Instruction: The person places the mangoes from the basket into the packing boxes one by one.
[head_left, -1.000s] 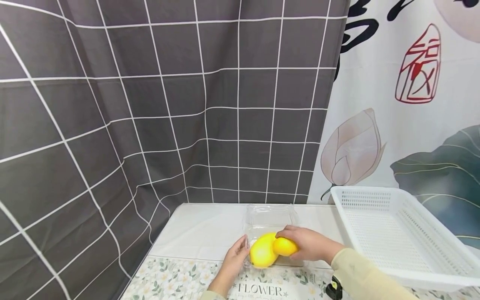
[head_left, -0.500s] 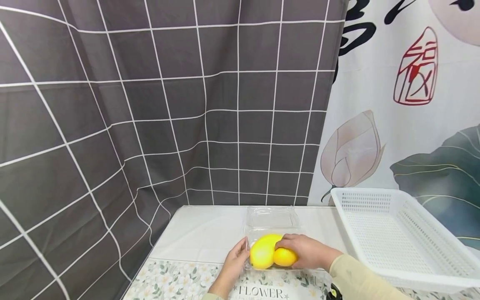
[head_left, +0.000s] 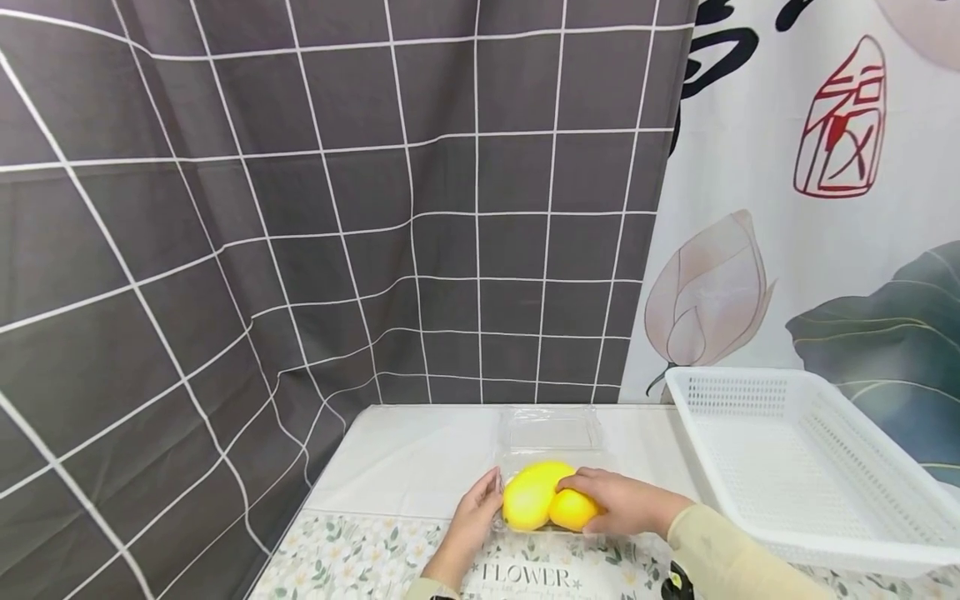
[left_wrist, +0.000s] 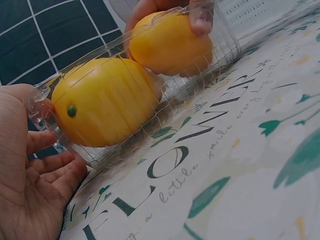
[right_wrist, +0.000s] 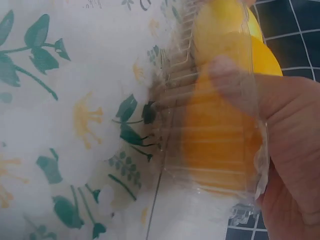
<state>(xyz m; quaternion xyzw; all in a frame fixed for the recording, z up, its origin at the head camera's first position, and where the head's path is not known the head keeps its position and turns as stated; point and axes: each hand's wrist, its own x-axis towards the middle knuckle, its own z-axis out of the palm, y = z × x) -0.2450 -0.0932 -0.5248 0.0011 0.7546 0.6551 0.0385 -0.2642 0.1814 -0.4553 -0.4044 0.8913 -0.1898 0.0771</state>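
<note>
A clear plastic clamshell container [left_wrist: 227, 47] sits on the table with its lid [head_left: 553, 433] folded back behind it. My left hand [head_left: 472, 515] holds the container's left end, fingers at the rim. Inside lies a large yellow oval fruit [head_left: 529, 500] with a small green stem end. Against its right side is a smaller orange-yellow fruit [left_wrist: 172, 45], also within the container walls. My right hand [head_left: 626, 504] grips this smaller fruit from the right, thumb on the near side. In the right wrist view the thumb shows through the clear wall.
A large white perforated plastic basket [head_left: 795, 467] stands to the right. The table wears a white cloth [head_left: 420, 467] with a floral front band [head_left: 367, 550] lettered FLOWER. A dark gridded curtain [head_left: 450, 250] hangs behind and to the left.
My right hand has lowered the smaller fruit into the container, beside the large one. My left hand keeps its hold on the container's left end.
</note>
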